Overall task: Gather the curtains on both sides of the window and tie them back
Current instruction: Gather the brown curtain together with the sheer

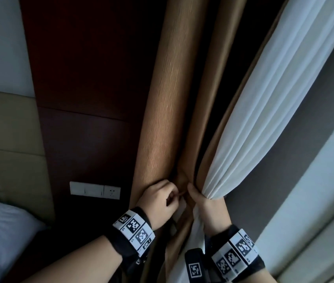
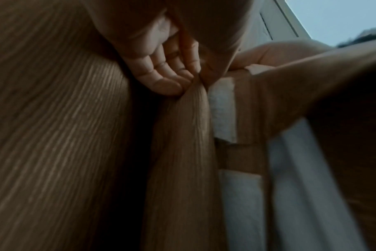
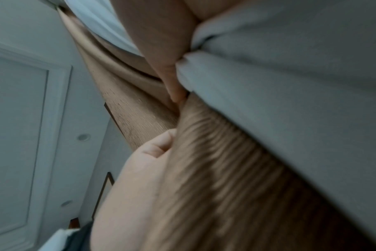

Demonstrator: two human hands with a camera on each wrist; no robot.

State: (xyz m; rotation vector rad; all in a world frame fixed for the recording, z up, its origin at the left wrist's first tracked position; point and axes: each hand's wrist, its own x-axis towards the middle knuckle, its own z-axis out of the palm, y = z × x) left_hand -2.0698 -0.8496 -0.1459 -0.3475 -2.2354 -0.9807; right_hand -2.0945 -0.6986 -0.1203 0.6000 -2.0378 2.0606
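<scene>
Wristbands (image 1: 134, 231) with black-and-white markers sit nearest us, one on each arm. Beyond them we see a dark wood wall panel (image 1: 84, 64), a bed (image 1: 0, 229) at lower left, and a white switch plate (image 1: 95, 190). Our brown curtain (image 1: 162, 111) hangs gathered in ribbed folds, with the white sheer curtain (image 1: 264, 111) bunched against its right side. Our left hand (image 1: 159, 198) curls its fingers (image 2: 161, 74) around a brown fold; our right hand (image 1: 204, 203) grips both curtains together.

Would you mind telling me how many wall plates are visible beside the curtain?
2: a wide switch plate on the dark panel left of the brown curtain, and a socket plate touching its right edge. Others may be hidden.
</scene>
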